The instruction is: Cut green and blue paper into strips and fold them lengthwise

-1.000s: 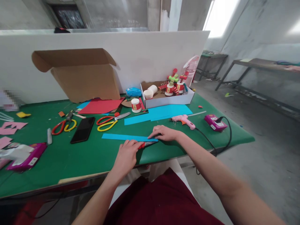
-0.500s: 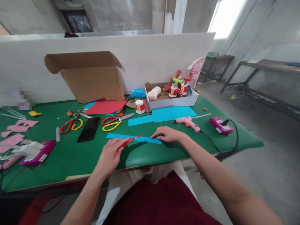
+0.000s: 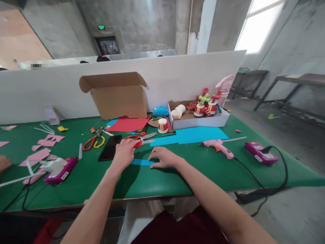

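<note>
My left hand [image 3: 123, 154] is closed around the red handle of a utility knife [image 3: 144, 142], its blade pointing right, above the green tabletop. Below it lies a narrow strip of blue paper [image 3: 141, 162]. My right hand [image 3: 165, 157] rests over the right part of this strip, thumb and fingers apart, covering that end. Just behind the left hand are red-and-yellow scissors [image 3: 149, 136], partly hidden by it. A black phone [image 3: 108, 151] lies to the left of that hand. Larger blue paper [image 3: 199, 134] lies beyond both hands.
A pink glue gun [image 3: 219, 148] with a cord lies right, near a purple power box [image 3: 261, 153]. Behind stands a shallow box [image 3: 203, 123] holding paper cups and decorated figures. Pliers [image 3: 95, 141] and pink paper pieces [image 3: 37, 157] lie left. Another person's hand [image 3: 4, 163] shows at the left edge.
The view has tilted up and turned left. My left hand has lifted the knife away from the blue strip, toward the scissors. My right hand has slid left along the strip.
</note>
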The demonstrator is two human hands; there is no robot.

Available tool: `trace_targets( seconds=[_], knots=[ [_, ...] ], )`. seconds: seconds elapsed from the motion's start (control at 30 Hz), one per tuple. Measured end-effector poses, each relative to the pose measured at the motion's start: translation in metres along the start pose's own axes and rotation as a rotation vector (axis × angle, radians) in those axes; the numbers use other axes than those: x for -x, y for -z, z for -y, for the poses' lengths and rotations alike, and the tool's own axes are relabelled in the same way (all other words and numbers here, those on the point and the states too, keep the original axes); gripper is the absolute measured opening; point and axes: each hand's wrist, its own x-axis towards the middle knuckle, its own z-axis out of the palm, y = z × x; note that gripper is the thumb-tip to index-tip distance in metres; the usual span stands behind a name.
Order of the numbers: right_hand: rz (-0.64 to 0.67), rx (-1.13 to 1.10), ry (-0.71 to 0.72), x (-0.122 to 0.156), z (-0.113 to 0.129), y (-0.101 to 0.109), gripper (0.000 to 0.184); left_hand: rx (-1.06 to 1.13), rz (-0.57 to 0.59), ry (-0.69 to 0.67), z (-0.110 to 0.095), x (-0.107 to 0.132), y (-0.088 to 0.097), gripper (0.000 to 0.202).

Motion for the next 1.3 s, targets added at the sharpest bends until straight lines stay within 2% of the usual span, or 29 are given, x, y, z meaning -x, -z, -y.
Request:
trace_targets(
  seconds=[0.07,0.1,0.2,0.27,0.37,0.5,0.63,0.67,0.73,0.8,0.83,0.87,0.97,1.07,1.3],
  knots=[
    [-0.028,-0.089,0.075,0.005,-0.005,0.002,0.02,-0.007,0.013,0.006,0.003,-0.015,-0.004,0.047],
    [-0.048,-0.114,0.069,0.008,-0.009,0.004,0.018,-0.015,-0.002,0.033,0.005,-0.023,-0.006,0.047],
    [-0.12,-0.13,-0.039,0.012,-0.017,0.013,0.019,-0.015,-0.061,0.087,0.005,-0.051,-0.013,0.046],
    [-0.16,-0.133,-0.097,0.012,-0.02,0.017,0.018,0.007,-0.072,0.067,0.001,-0.065,-0.021,0.044],
    [-0.158,-0.13,-0.107,0.01,-0.022,0.017,0.018,0.018,-0.057,0.025,-0.009,-0.075,-0.036,0.04],
    [-0.155,-0.082,-0.147,0.006,-0.024,0.012,0.02,0.023,-0.025,-0.031,-0.017,-0.072,-0.05,0.035],
    [-0.176,-0.034,-0.272,0.003,-0.029,0.012,0.02,0.043,-0.026,-0.054,-0.014,-0.069,-0.04,0.031],
    [-0.186,-0.022,-0.31,0.003,-0.03,0.012,0.02,0.082,0.004,-0.083,-0.014,-0.067,-0.035,0.029],
    [-0.222,-0.005,-0.371,0.002,-0.033,0.014,0.022,0.226,0.173,-0.206,-0.016,-0.061,-0.026,0.023],
    [-0.273,0.001,-0.403,0.002,-0.035,0.015,0.025,0.361,0.428,-0.365,-0.023,-0.052,-0.019,0.019],
    [-0.295,0.0,-0.408,0.002,-0.036,0.015,0.027,0.363,0.512,-0.422,-0.028,-0.045,-0.016,0.026],
    [-0.313,-0.003,-0.411,0.002,-0.037,0.015,0.028,0.317,0.539,-0.444,-0.035,-0.039,-0.014,0.033],
    [-0.333,-0.032,-0.405,0.002,-0.039,0.014,0.03,0.113,0.548,-0.434,-0.053,-0.023,-0.009,0.032],
    [-0.338,-0.065,-0.394,0.002,-0.04,0.012,0.029,0.01,0.577,-0.425,-0.062,-0.015,-0.003,0.026],
    [-0.354,-0.091,-0.384,0.001,-0.039,0.011,0.026,0.124,0.625,-0.446,-0.059,-0.013,0.002,0.028]
  ],
)
